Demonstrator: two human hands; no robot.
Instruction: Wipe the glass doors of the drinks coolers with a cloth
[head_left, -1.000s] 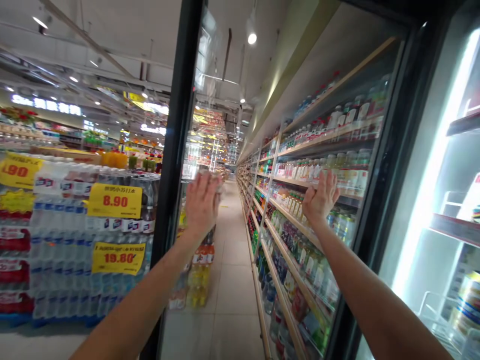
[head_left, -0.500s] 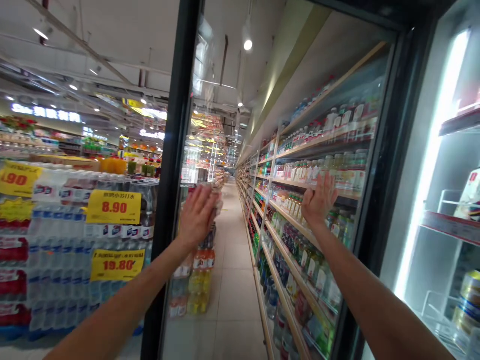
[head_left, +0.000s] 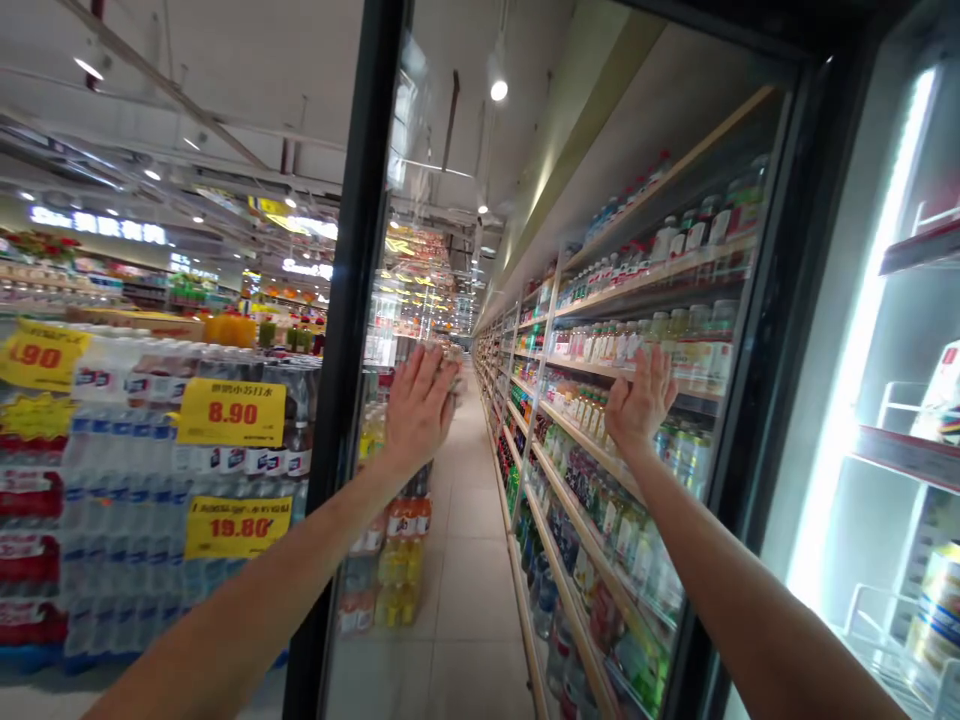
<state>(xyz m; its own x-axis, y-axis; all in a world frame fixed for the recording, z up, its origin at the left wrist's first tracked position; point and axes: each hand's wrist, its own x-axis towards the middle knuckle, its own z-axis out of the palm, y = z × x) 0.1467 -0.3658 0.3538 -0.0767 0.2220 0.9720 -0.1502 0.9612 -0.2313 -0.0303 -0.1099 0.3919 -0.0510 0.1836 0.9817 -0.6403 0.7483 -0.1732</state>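
My left hand [head_left: 420, 408] rests flat with spread fingers on the glass pane of a black-framed cooler door [head_left: 480, 250], just right of the door's black vertical edge [head_left: 346, 400]. My right hand [head_left: 639, 400] presses flat on the same pane, near its right side. Neither hand holds anything. Through the glass, long shelves of bottled drinks [head_left: 592, 530] run down an aisle. Both forearms come in from the bottom corners.
At far right, a lit cooler interior with white wire shelves [head_left: 907, 455] holds packaged goods. Left of the door stand shrink-wrapped stacks of bottled water [head_left: 120, 530] with yellow price signs [head_left: 231, 412]. A tiled aisle floor [head_left: 469, 600] runs ahead.
My left hand has shifted right and slightly up along the glass since the earlier frames. My right hand stays nearly in place, and the view has barely shifted.
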